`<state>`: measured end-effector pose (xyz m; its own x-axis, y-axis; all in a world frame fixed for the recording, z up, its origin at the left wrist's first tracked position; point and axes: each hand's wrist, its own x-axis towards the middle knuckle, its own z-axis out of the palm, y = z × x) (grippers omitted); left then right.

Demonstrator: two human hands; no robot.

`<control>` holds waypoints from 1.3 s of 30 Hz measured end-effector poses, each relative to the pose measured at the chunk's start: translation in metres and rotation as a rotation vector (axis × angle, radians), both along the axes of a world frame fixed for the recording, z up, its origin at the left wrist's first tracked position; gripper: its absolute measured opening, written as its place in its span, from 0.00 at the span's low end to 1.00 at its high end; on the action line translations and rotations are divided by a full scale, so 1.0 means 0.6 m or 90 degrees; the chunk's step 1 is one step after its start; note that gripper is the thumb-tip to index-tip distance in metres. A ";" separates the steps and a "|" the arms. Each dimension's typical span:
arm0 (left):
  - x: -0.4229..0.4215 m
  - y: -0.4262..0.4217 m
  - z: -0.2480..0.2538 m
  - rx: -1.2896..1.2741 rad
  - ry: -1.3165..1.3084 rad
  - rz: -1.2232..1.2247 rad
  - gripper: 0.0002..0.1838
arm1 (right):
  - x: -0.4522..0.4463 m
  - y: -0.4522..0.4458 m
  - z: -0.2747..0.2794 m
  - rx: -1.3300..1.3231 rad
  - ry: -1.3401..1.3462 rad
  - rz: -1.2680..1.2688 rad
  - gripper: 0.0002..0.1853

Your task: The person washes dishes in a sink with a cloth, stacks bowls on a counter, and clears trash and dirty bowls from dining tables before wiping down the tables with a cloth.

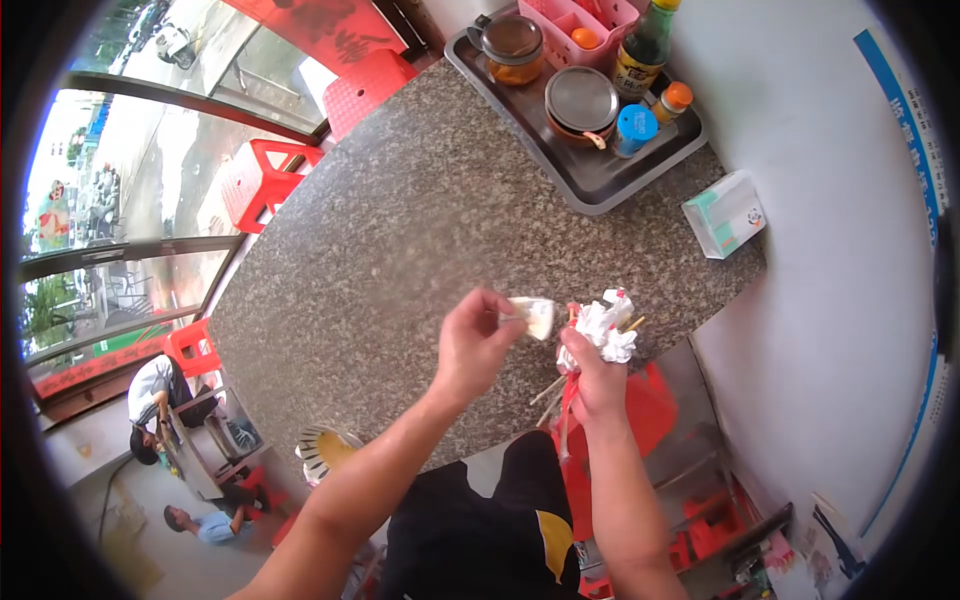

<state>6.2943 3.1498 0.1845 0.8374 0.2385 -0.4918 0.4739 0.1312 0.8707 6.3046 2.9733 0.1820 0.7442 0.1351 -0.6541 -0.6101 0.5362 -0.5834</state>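
Observation:
Above the speckled stone table (400, 210), my left hand (472, 345) pinches a small, flat whitish piece (536, 318), perhaps paper or a wrapper. To its right, my right hand (598, 385) is closed around a bunch of crumpled white tissues (605, 328). Thin wooden sticks (547, 392) that look like disposable chopsticks poke out of that fist, along with red strips (569, 395). A small gap separates the two hands. Near the table's front edge, left of my forearm, stands a bowl with a striped rim (312, 452) and something yellow inside.
A dark tray (600, 195) at the back right carries lidded jars (582, 100), bottles (640, 50) and a pink basket (575, 15). A tissue pack (725, 215) lies by the wall. Red stools (262, 185) stand along the left side; two people sit at the lower left.

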 end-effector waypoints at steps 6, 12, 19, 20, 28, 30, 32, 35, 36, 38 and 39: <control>-0.066 -0.006 0.025 0.079 -0.032 -0.089 0.15 | -0.019 0.084 0.010 0.022 0.003 0.036 0.23; -0.204 0.098 0.119 0.182 -0.007 0.150 0.21 | 0.018 0.179 0.025 -0.087 -0.119 0.161 0.17; -0.488 0.133 0.195 0.322 0.107 0.205 0.10 | 0.026 0.324 0.059 -0.120 -0.229 0.324 0.17; -0.529 0.147 0.193 0.442 0.068 0.200 0.10 | 0.012 0.324 0.043 -0.130 -0.205 0.328 0.18; -0.763 0.334 0.104 0.411 0.173 0.588 0.17 | -0.156 0.248 0.049 -0.083 -0.092 0.314 0.20; -0.814 0.376 0.035 0.514 0.168 0.440 0.22 | -0.208 0.216 0.055 -0.130 -0.079 0.292 0.21; -0.811 0.412 0.025 0.749 0.078 0.172 0.27 | -0.274 0.182 0.039 -0.112 -0.075 0.250 0.22; -0.811 0.433 -0.018 0.765 0.046 0.026 0.30 | -0.369 0.117 -0.011 0.024 -0.086 0.219 0.18; -0.817 0.440 -0.035 0.791 -0.002 0.017 0.33 | -0.403 0.091 -0.032 0.033 -0.072 0.200 0.18; -0.823 0.446 -0.048 0.823 -0.015 -0.013 0.36 | -0.463 0.094 -0.048 0.019 -0.033 0.113 0.17; -0.824 0.446 -0.049 0.831 -0.019 -0.024 0.36 | -0.501 0.103 -0.040 -0.006 -0.003 0.050 0.17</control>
